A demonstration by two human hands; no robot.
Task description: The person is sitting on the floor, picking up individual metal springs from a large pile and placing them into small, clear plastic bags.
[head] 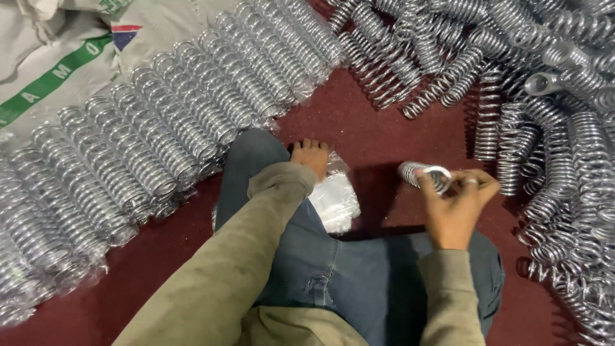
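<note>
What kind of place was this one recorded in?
Probably a small workshop or packing area for metal parts. A loose heap of coil springs covers the dark red floor, bagged springs lie in rows, and the right hand holds one spring.

Two hands in view: left hand (311, 156), right hand (456, 205). One spring (424, 175) held in the right hand. One clear plastic bag (334, 200) on the floor. About fifteen bagged springs (160, 138) lined in a row. Loose spring pile (551, 115): too many to count, dozens. One printed sack (57, 57).
</note>
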